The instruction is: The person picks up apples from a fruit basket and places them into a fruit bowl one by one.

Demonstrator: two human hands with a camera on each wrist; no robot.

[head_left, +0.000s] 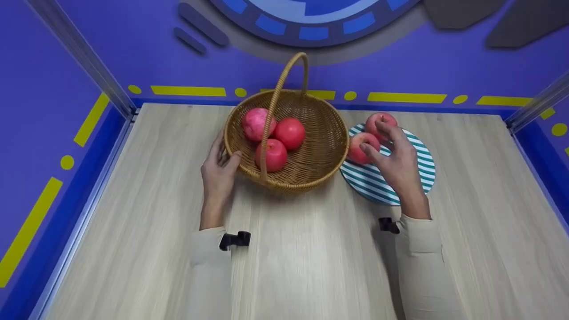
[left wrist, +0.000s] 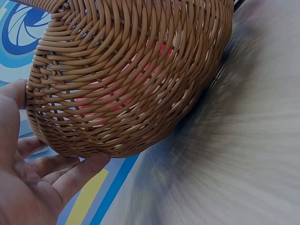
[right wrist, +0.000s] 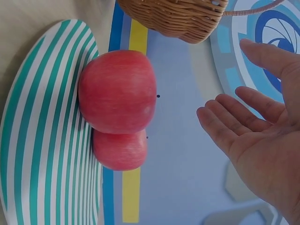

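Observation:
My left hand (head_left: 218, 175) grips the left side of a round wicker basket (head_left: 322, 151), the thumb at its rim and the fingers against the outer wall. Inside lie three red fruits: a pink-streaked apple (head_left: 254, 124), a plain red one (head_left: 291, 134) and a third (head_left: 276, 156) nearer me. In the left wrist view, the fingertips touch the woven wall (left wrist: 117, 79). To the right, two apples sit on a green-and-white striped round plate (head_left: 378, 184). Above the nearer apple (right wrist: 117, 91) and the farther apple (right wrist: 121, 151), my right hand (head_left: 398, 164) hovers with relaxed fingers, holding nothing.
The basket's tall arched handle (head_left: 280, 89) stands up over the fruits. A pale wooden table (head_left: 293, 258) carries everything, bounded by a blue patterned back wall (head_left: 178, 66) and side panels. The striped plate lies close beside the basket's right side.

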